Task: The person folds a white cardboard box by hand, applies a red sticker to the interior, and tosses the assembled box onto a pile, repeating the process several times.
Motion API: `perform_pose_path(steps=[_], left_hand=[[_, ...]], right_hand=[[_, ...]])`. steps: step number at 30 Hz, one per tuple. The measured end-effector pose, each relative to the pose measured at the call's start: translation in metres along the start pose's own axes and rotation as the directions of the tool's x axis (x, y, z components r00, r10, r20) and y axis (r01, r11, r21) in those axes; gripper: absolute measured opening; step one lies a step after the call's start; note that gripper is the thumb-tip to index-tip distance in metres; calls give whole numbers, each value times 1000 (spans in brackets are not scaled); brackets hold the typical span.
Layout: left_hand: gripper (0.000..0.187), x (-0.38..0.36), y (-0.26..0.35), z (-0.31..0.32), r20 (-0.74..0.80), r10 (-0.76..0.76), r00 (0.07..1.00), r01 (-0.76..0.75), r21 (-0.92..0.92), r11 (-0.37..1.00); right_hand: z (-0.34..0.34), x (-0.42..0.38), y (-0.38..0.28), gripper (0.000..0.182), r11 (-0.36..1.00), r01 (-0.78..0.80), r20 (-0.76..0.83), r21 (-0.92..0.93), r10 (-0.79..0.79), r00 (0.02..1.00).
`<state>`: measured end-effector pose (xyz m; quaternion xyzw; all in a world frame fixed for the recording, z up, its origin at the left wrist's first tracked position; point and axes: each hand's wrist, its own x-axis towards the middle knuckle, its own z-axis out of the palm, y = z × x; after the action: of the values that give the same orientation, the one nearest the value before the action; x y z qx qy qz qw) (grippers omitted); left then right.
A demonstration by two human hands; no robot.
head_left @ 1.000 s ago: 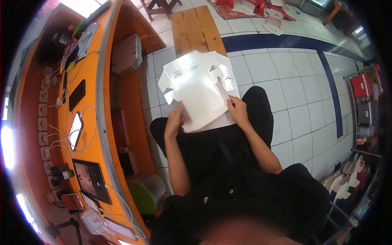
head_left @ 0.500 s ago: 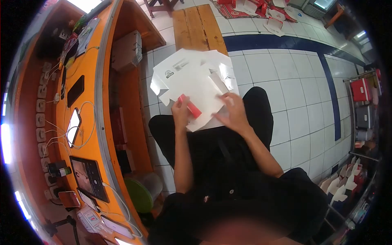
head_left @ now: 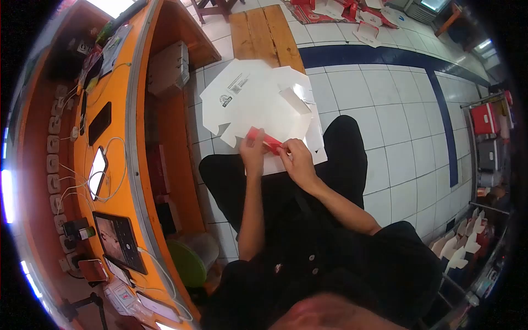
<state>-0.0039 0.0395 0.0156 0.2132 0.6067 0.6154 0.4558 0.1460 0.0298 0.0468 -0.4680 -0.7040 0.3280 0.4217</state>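
A white cardboard sheet [head_left: 247,104] with cut flaps and small printed marks lies across the lap and the end of a wooden bench. Its near edge has a red flap [head_left: 269,142], folded up. My left hand [head_left: 253,154] is closed on the left part of this red flap. At the flap's right end, my right hand [head_left: 297,160] pinches it between thumb and fingers. To the right, a white side flap [head_left: 296,102] stands up from the sheet.
An orange counter [head_left: 118,110] with phones, a tablet [head_left: 119,241] and cables runs along the left. The wooden bench [head_left: 264,36] is ahead. A green bin [head_left: 187,263] stands below the counter. Shelves with red boxes [head_left: 484,120] are at right.
My right hand has moved left and closed on the red flap's right end. My left hand has shifted slightly right. The red flap is now folded further, and the sheet has turned a little.
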Motion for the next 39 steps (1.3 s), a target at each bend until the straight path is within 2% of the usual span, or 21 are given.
perform_pose_path(steps=[3, 5, 8, 9, 11, 12, 14, 15, 16, 19, 20, 23, 26, 29, 32, 35, 36, 39], left_hand=[[29, 0, -4, -1, 44, 15, 999, -16, 25, 1000], [28, 0, -13, 0, 130, -2, 992, 0, 16, 1000], [29, -2, -7, -1, 197, -37, 980, 22, 79, 997], [30, -2, -6, -1, 211, -53, 976, 30, 110, 993], [32, 5, -23, -5, 239, 8, 971, -33, 100, 994], [34, 6, -24, -6, 251, 40, 967, -66, 95, 993], [43, 7, -20, -14, 92, -112, 989, 116, -40, 992], [47, 10, -17, -20, 23, -195, 981, 196, -117, 974], [49, 16, -14, -26, 7, -165, 986, 164, -162, 973], [44, 37, -17, -40, -12, -149, 989, 149, 48, 988], [40, 47, -29, -47, -15, -68, 998, 69, 141, 988], [34, 49, -32, -54, -27, -57, 998, 63, 346, 936], [30, 35, -31, -49, -90, -99, 991, 125, 364, 923], [27, 18, -40, -31, -164, -27, 986, 53, 157, 986], [27, 1, -47, -18, -194, 82, 977, -69, 73, 995], [27, -6, -69, -17, -163, 180, 970, -152, 171, 973], [27, -18, -50, -9, -154, 211, 965, -137, 389, 911], [29, -26, -36, -1, -106, 288, 952, -218, 426, 878]], right_hand=[[0, 3, 2, 12, 1000, -3, 32, -13, 3, 999], [1, 6, 5, 12, 1000, 6, 87, 8, -7, 996], [1, 10, 6, 12, 994, -87, 101, -71, 94, 990], [3, 10, 8, 12, 996, -75, 80, -38, 78, 994], [8, 8, 12, 14, 998, -51, 40, 31, 50, 998], [9, 8, 13, 14, 986, -155, 92, 68, 148, 985], [8, 9, 14, 15, 925, -357, 199, 128, 328, 923], [9, 10, 15, 15, 927, -359, 206, 109, 332, 920], [10, 9, 16, 15, 927, -364, 215, 89, 339, 916], [27, 0, 30, 15, 920, -391, 262, 14, 374, 890], [35, -2, 38, 15, 919, -395, 280, -15, 383, 880], [51, -3, 53, 17, 908, -403, 286, -116, 419, 862], [56, 1, 52, 18, 913, -377, 322, -154, 407, 855], [63, 0, 55, 20, 910, -394, 307, -127, 414, 857], [74, -6, 76, 24, 943, -326, 227, -71, 333, 915], [74, -5, 72, 27, 953, -297, 183, -67, 304, 935], [77, -5, 74, 28, 953, -296, 184, -61, 302, 935], [83, -5, 75, 31, 952, -305, 214, -1, 298, 930]])
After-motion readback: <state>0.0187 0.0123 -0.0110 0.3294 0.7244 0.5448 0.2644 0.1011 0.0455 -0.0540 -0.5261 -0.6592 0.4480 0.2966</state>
